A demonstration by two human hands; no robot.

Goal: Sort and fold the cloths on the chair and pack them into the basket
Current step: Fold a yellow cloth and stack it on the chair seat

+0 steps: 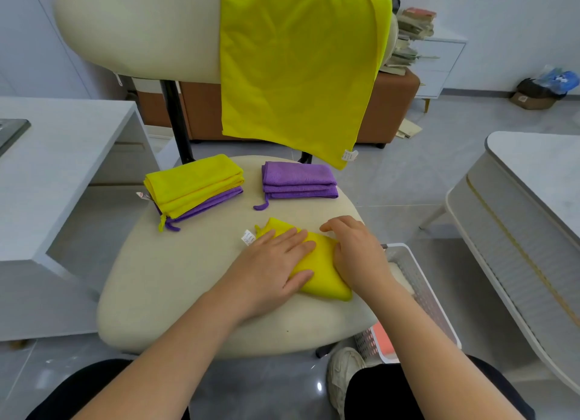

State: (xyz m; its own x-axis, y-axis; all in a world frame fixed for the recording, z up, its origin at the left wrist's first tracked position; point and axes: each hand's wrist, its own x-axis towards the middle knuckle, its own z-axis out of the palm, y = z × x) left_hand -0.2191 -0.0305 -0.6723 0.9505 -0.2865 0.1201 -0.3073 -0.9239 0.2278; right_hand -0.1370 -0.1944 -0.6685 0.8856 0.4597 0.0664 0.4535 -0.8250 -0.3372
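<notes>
Yellow cloth (320,269) under flat left hand (270,262) and right hand (357,253).

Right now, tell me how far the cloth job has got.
Done: a mixed yellow-purple pile and a purple pile lie folded on the seat. In hand: left hand and right hand press a small yellow cloth. Left: the big yellow cloth on the backrest, then filling the basket.
</notes>
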